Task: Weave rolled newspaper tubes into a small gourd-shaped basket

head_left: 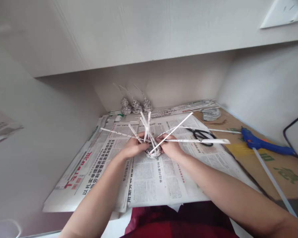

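Note:
A small woven basket of rolled newspaper (153, 152) is between my hands, low over the spread newspapers (149, 185). Loose paper tubes (175, 130) stick out of it in several directions. My left hand (134, 145) is closed on its left side, the thumb near the rim. On the other side my right hand (172, 148) grips the weave beside a long tube that points right. Fingertips of both hands are partly hidden behind the weave and the tubes.
Three woven gourd shapes (137, 107) stand along the back wall, near a bundle of paper tubes (181, 108). Black-handled scissors (202, 136) lie to the right. A blue glue gun (263, 143) with a glue stick rests on the cardboard (280, 165). A cabinet edge overhangs the back.

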`<state>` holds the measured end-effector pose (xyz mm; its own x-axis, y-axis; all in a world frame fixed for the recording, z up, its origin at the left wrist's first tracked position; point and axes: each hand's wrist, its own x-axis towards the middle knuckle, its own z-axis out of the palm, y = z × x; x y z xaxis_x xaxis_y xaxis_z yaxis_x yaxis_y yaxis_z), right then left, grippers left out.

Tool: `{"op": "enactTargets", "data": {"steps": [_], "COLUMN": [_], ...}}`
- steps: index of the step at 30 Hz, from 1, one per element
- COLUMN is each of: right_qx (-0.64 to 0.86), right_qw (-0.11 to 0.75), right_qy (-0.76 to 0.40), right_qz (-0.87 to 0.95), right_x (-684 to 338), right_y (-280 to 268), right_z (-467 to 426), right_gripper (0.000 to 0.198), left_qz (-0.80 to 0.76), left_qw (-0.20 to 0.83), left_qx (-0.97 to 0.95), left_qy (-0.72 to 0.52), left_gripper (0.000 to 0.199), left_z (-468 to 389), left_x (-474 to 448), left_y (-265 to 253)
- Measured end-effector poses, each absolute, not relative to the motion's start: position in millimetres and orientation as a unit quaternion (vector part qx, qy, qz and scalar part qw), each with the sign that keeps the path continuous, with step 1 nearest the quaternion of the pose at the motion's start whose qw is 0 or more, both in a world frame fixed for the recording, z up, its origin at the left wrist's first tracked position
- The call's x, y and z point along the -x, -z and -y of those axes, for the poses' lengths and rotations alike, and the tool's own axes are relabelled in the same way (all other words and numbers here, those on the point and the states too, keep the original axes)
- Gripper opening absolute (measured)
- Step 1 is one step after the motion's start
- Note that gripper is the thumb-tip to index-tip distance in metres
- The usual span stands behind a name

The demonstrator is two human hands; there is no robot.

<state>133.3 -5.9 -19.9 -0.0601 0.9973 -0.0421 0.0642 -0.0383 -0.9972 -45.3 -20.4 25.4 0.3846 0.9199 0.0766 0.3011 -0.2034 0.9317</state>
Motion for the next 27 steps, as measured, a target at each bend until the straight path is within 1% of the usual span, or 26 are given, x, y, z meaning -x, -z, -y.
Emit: {"op": "enactTargets", "data": {"steps": [2,4,9,11,14,16,18,21,24,27], "right_qx": [0.516,0.526,0.525,0.508,0.483,0.482,0.499,0.513,0.484,0.462], "right_qw": [0.442,0.422,0.384,0.385,0.415,0.421,0.408,0.408,0.435,0.443], "right_qy": [-0.511,-0.506,-0.509,-0.507,-0.496,-0.483,-0.454,-0.408,-0.392,-0.388], "right_qz": [0.526,0.537,0.564,0.580,0.590,0.598,0.615,0.635,0.650,0.663], "right_x": [-135,-137,-141,-140,-138,-137,-137,-137,-137,-138], "right_y": [19,19,21,20,15,11,8,8,13,15], "right_z": [4,2,-1,1,5,8,11,12,13,13], "right_gripper": [0.009,0.007,0.008,0.008,0.009,0.010,0.010,0.010,0.009,0.011], "left_qz": [-0.393,-0.359,-0.393,-0.420,-0.438,-0.442,-0.447,-0.468,-0.488,-0.489], "left_qw": [0.514,0.552,0.572,0.550,0.499,0.471,0.441,0.379,0.326,0.307], "left_qx": [-0.702,-0.704,-0.662,-0.656,-0.682,-0.701,-0.717,-0.726,-0.722,-0.719], "left_qy": [-0.298,-0.264,-0.282,-0.302,-0.307,-0.303,-0.303,-0.332,-0.366,-0.387], "left_gripper": [0.059,0.064,0.052,0.045,0.033,0.031,0.034,0.036,0.026,0.019], "left_z": [21,21,15,13,12,13,13,13,13,12], "left_x": [58,66,64,58,53,53,52,47,41,38], "left_y": [-34,-39,-29,-23,-19,-19,-18,-14,-7,-2]}}
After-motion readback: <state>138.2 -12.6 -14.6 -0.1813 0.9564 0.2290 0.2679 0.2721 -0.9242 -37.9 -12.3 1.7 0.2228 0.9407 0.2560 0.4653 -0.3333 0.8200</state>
